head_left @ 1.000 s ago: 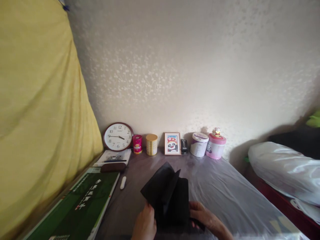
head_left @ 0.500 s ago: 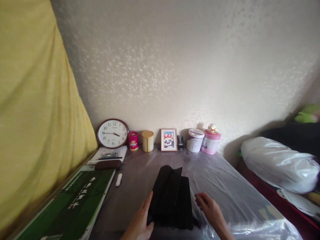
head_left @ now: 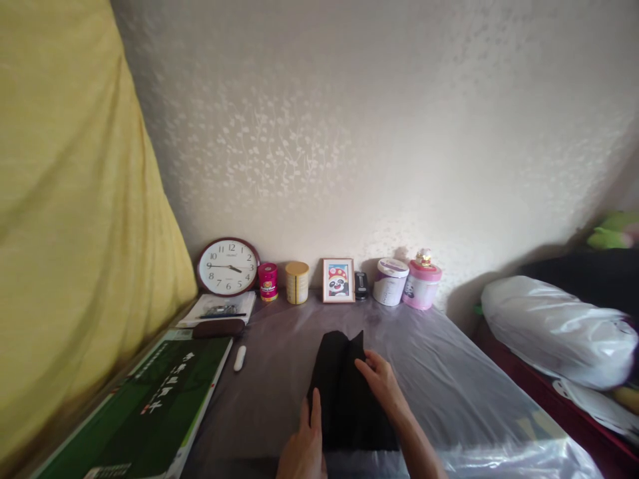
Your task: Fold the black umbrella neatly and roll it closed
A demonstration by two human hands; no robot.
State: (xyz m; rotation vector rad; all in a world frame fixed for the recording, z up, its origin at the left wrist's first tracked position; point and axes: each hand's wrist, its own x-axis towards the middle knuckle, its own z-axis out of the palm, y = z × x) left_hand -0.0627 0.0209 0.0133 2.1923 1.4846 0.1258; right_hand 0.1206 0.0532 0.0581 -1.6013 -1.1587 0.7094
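A folded piece of black cloth (head_left: 344,406) lies on the table near its front edge, with a pointed corner standing up at its far end. It could be a cloth bag, but its exact kind cannot be told. My left hand (head_left: 305,442) is at its near left side, fingers pointing forward and gripping the left edge. On the far right side, my right hand (head_left: 383,382) has its fingertips closed on the upper flap, just below the raised corner. Parts of the cloth's right edge are hidden by my right hand and forearm.
To the left lie a green book (head_left: 154,399), a brown case (head_left: 218,328) and a small white object (head_left: 239,358). Along the wall stand a clock (head_left: 228,267), a pink tin (head_left: 268,282), a yellow canister (head_left: 297,283), a framed panda picture (head_left: 338,281) and two tubs (head_left: 391,283).
My right hand has moved from beside the black cloth up and left onto its upper flap. My left hand has shifted slightly right along the left edge. The flap now lies differently.
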